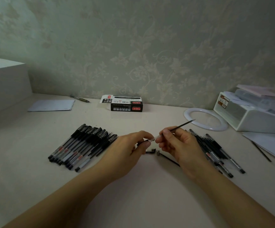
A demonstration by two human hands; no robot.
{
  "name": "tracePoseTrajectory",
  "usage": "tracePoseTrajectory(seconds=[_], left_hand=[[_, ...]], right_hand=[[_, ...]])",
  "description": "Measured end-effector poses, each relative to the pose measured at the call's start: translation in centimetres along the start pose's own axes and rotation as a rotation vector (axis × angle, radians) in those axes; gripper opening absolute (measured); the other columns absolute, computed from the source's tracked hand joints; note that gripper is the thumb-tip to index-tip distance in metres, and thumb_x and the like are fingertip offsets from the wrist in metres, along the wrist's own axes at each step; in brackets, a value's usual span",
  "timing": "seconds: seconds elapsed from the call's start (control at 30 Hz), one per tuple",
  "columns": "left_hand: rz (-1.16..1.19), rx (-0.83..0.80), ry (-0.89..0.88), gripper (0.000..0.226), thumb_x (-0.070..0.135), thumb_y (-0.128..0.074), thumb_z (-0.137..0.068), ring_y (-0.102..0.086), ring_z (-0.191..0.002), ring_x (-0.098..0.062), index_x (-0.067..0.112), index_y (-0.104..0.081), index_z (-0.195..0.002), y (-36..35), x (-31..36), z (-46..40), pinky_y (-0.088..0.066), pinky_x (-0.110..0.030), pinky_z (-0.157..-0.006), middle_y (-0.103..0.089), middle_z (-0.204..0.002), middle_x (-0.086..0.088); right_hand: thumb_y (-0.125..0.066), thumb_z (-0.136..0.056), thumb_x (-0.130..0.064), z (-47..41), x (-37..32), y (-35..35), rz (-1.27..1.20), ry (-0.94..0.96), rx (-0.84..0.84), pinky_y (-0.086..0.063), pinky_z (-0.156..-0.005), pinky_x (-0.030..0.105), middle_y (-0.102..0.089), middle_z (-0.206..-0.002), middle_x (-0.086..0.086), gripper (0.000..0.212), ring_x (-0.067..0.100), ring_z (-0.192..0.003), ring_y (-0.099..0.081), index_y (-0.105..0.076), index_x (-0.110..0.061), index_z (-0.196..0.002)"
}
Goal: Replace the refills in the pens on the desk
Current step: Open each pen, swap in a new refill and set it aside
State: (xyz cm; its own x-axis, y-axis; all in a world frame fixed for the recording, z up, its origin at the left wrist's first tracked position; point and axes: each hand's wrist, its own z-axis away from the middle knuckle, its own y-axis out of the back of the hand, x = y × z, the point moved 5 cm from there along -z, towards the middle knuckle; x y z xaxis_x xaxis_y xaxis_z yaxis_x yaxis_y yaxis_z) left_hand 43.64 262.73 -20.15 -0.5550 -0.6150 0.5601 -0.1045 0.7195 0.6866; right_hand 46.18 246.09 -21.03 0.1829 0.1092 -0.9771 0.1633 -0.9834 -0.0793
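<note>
Right now both hands are meeting just above the pale worktop (149,203), near centre. The right hand (181,145) is pinching a thin black refill (182,125) between thumb and forefinger, fingers closed snugly on it; its long axis is running from the pinch up and away to the far right, the writing tip pointing toward the white ring light (189,112). The left hand (130,145) is gripping a short clear plastic pen barrel (152,139), fingers curled tight, its open end facing right toward the refill's near end. The two parts are almost touching; whether the refill is already inside the barrel I cannot tell.

Judgement: the coming move turns on lining refill and barrel along one axis, the right hand doing the feeding.

Lying on the worktop just below the hands: a small dark pen cap (150,151) and a loose black refill (168,157), close but not blocking. Left, a fanned row of black-capped clear pens (82,145); right, a looser heap of black pens and refills (215,150) partly behind the right hand. Far centre, an opened black-and-white pen box (125,104). Far right, a white desk organiser (256,119).
</note>
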Motion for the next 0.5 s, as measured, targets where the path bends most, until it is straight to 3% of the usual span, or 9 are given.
tracePoseTrajectory(seconds=[0.17,0.3,0.4,0.5], left_hand=[[0.042,0.015,-0.024,0.011,0.035,-0.048,-0.097,-0.057,-0.057,-0.009,0.034,-0.056,-0.104,0.0,0.4,0.0,-0.039,-0.015,-0.053,-0.061,-0.072,0.016],[0.131,0.042,-0.004,0.009,0.032,-0.049,-0.097,-0.051,-0.050,-0.009,0.033,-0.052,-0.105,0.2,0.5,0.0,-0.036,-0.016,-0.050,-0.062,-0.073,0.013],[0.186,0.050,0.001,0.007,0.031,-0.049,-0.098,-0.050,-0.050,-0.011,0.034,-0.052,-0.104,0.3,0.5,0.0,-0.042,-0.026,-0.052,-0.062,-0.075,0.010],[0.179,0.062,-0.010,0.008,0.030,-0.049,-0.098,-0.046,-0.047,-0.008,0.034,-0.052,-0.104,0.4,0.5,0.0,-0.036,-0.017,-0.050,-0.062,-0.074,0.010]], right_hand=[[-0.070,-0.084,-0.032,0.3,-0.3,-1.0,0.168,0.056,-0.082,-0.056,-0.065,0.024,-0.074,-0.081,0.009,0.011,0.016,-0.067,-0.065,-0.073,-0.022,-0.088],[-0.068,-0.075,-0.055,0.2,-0.6,-0.9,0.273,0.076,-0.027,-0.049,-0.060,0.017,-0.072,-0.076,0.001,0.033,0.006,-0.062,-0.060,-0.067,-0.031,-0.098],[-0.055,-0.080,-0.063,0.2,-1.0,-0.1,0.194,0.083,0.098,-0.045,-0.062,0.026,-0.068,-0.073,0.000,0.047,0.010,-0.060,-0.052,-0.064,-0.022,-0.100],[-0.043,-0.087,-0.063,0.2,-1.3,0.7,0.121,0.076,0.169,-0.043,-0.062,0.028,-0.066,-0.073,0.005,0.057,0.011,-0.059,-0.050,-0.064,-0.012,-0.100]])
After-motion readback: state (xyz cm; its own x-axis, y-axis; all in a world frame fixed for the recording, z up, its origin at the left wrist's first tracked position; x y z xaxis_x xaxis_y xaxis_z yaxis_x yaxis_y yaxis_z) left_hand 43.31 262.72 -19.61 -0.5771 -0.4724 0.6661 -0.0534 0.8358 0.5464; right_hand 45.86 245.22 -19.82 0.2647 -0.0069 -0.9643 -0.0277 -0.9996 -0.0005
